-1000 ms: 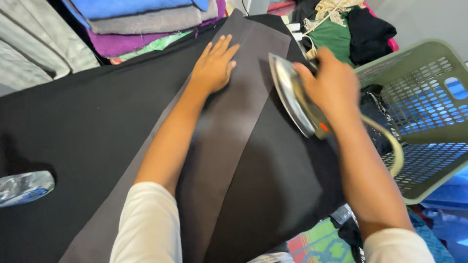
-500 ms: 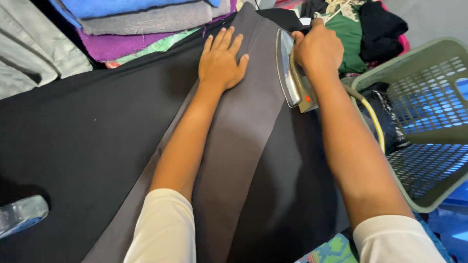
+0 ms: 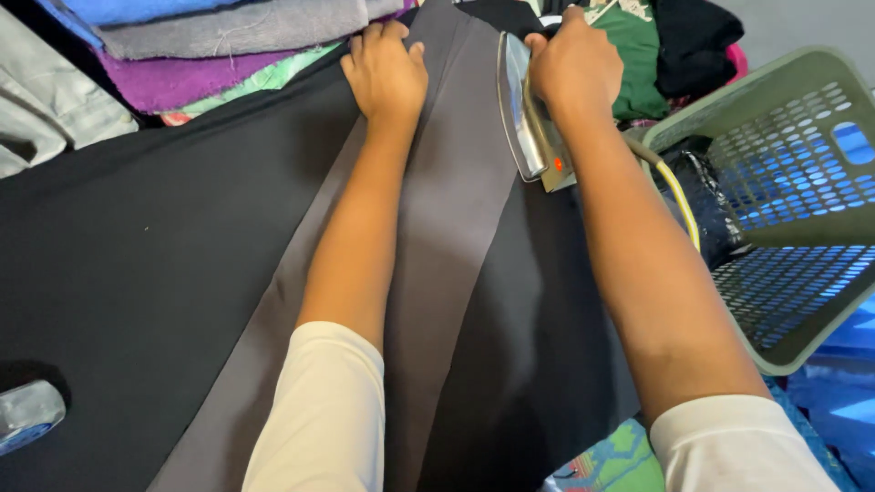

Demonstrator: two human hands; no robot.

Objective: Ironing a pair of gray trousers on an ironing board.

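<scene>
A long grey strip of cloth (image 3: 456, 210) lies diagonally over black fabric (image 3: 155, 246) on the board. My left hand (image 3: 385, 71) presses flat on the strip's far end, fingers together. My right hand (image 3: 574, 64) grips the handle of a clothes iron (image 3: 521, 109), which is tilted up on its edge with the shiny soleplate facing left, just right of the strip. A yellowish cord (image 3: 679, 196) runs from the iron past my right forearm.
A stack of folded clothes (image 3: 210, 46) in blue, grey and purple lies at the far left. A green plastic laundry basket (image 3: 775, 228) stands at the right. Dark and green garments (image 3: 665, 46) are piled behind it. A shiny object (image 3: 27, 415) sits at the lower left edge.
Both hands have slid farther away along the strip. The iron moved with my right hand toward the far end and stays tilted on its edge.
</scene>
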